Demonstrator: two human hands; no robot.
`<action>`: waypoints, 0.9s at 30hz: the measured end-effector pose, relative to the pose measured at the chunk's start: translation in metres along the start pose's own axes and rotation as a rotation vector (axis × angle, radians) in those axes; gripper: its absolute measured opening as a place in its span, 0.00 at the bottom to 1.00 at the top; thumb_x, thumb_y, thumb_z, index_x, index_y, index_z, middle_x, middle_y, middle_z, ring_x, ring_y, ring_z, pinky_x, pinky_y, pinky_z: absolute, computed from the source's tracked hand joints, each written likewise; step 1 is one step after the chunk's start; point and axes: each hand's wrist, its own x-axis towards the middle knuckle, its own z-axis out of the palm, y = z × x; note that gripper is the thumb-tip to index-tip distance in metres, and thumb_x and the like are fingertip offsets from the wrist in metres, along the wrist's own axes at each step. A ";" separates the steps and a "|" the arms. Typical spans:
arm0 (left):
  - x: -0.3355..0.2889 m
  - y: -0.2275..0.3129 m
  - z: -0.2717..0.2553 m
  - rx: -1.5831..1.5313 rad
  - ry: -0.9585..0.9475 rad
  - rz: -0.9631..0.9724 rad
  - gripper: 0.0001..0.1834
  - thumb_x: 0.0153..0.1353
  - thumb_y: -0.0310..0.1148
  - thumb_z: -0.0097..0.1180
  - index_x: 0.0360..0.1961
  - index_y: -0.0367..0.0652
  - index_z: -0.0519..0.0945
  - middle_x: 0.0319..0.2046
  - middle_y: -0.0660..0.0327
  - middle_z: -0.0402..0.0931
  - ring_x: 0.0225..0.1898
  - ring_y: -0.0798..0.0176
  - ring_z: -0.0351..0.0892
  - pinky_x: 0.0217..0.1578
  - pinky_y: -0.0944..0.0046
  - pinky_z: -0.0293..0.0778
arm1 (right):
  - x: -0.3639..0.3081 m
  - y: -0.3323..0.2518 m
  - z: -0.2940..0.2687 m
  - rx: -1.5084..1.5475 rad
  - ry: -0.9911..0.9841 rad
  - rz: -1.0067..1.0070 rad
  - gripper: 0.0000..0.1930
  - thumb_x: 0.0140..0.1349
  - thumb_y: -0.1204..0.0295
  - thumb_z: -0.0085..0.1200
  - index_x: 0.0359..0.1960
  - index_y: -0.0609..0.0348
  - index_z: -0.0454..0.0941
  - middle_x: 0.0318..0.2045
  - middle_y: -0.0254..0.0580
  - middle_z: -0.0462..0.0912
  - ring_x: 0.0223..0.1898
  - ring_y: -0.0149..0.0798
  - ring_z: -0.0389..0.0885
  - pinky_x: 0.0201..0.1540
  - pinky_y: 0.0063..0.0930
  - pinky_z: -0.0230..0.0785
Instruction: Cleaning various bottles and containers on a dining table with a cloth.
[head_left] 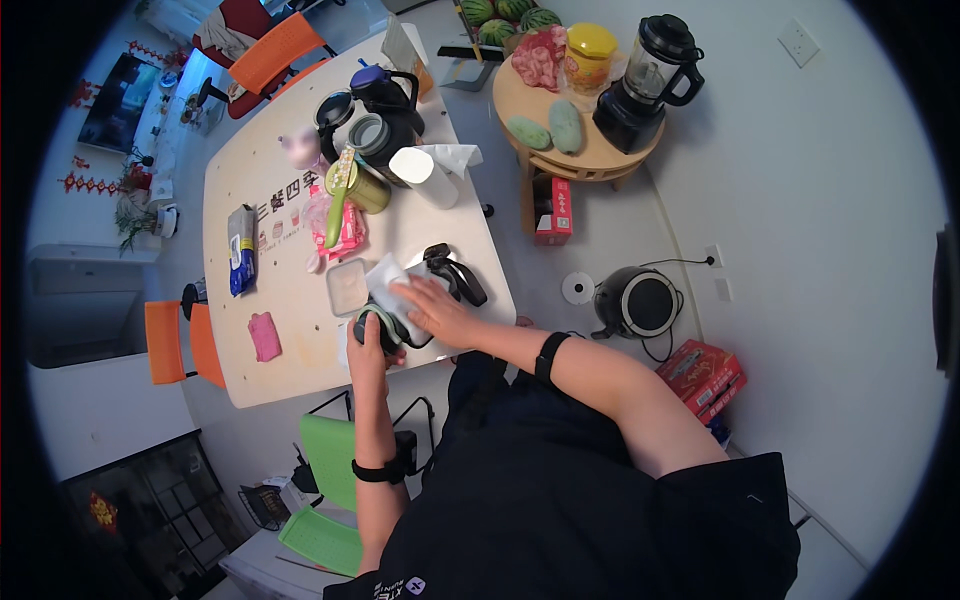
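My left hand (366,345) grips a dark round container (378,325) at the near edge of the pale table (290,360). My right hand (432,305) lies flat on a white cloth or tissue (388,282) pressed against that container. A clear square lid or box (347,286) sits just left of the cloth. A black strap-like object (458,275) lies right behind my right hand.
Farther back on the table stand a black kettle (388,92), a grey pot (372,135), a green jar (360,187), a white roll (422,175), a pink snack pack (345,228), a blue packet (240,255) and a pink cloth (265,335). A round side table (580,155) bears a blender (645,80). A cooker (640,300) sits on the floor.
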 end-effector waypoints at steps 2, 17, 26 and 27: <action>0.004 0.002 0.001 0.024 0.014 -0.019 0.23 0.63 0.48 0.47 0.48 0.39 0.67 0.28 0.57 0.74 0.14 0.64 0.73 0.12 0.70 0.69 | 0.001 0.022 -0.002 -0.030 0.016 0.113 0.24 0.69 0.59 0.35 0.65 0.49 0.53 0.62 0.53 0.58 0.66 0.54 0.52 0.66 0.49 0.42; 0.014 -0.029 -0.015 -0.103 0.184 0.022 0.24 0.64 0.48 0.44 0.44 0.34 0.69 0.31 0.53 0.73 0.22 0.61 0.77 0.16 0.66 0.78 | 0.015 0.070 0.021 -0.203 -0.010 0.198 0.24 0.69 0.59 0.33 0.64 0.49 0.54 0.63 0.49 0.57 0.67 0.52 0.50 0.67 0.44 0.42; 0.019 -0.030 -0.024 -0.056 0.223 -0.033 0.26 0.65 0.50 0.43 0.47 0.35 0.70 0.36 0.54 0.74 0.26 0.61 0.78 0.21 0.64 0.80 | 0.007 -0.011 0.037 -0.131 -0.187 0.084 0.29 0.68 0.55 0.31 0.68 0.48 0.45 0.64 0.57 0.52 0.68 0.57 0.42 0.67 0.52 0.34; 0.020 -0.030 -0.024 -0.059 0.203 -0.019 0.25 0.65 0.50 0.42 0.47 0.35 0.70 0.34 0.54 0.74 0.26 0.62 0.78 0.21 0.64 0.80 | 0.011 -0.007 0.035 -0.141 -0.200 0.045 0.29 0.68 0.53 0.30 0.68 0.47 0.45 0.65 0.56 0.52 0.68 0.56 0.41 0.67 0.52 0.33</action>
